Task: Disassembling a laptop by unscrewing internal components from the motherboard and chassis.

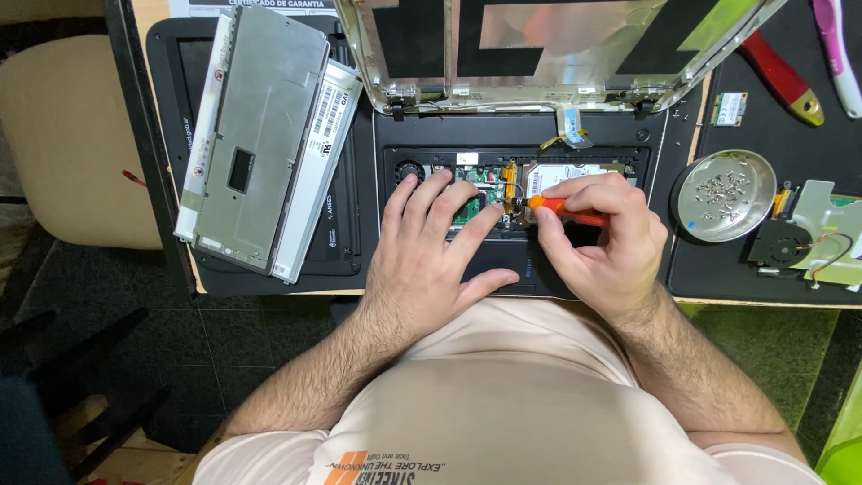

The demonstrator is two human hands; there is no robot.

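An opened black laptop base (516, 135) lies on the table in front of me, its green circuit board (485, 180) and silver hard drive (575, 175) exposed. My left hand (431, 247) rests flat on the base, fingers spread over the board. My right hand (597, 242) grips a small orange-handled screwdriver (561, 209), its tip pointing left at the gap between board and drive. The bare lid shell (557, 45) stands open behind the base.
A detached screen panel (260, 135) lies at the left on a black cover. A round metal dish (725, 195) with several screws sits right, beside a fan assembly (808, 238). Red (781, 76) and pink (835, 54) handled tools lie far right. A beige chair (67, 135) stands left.
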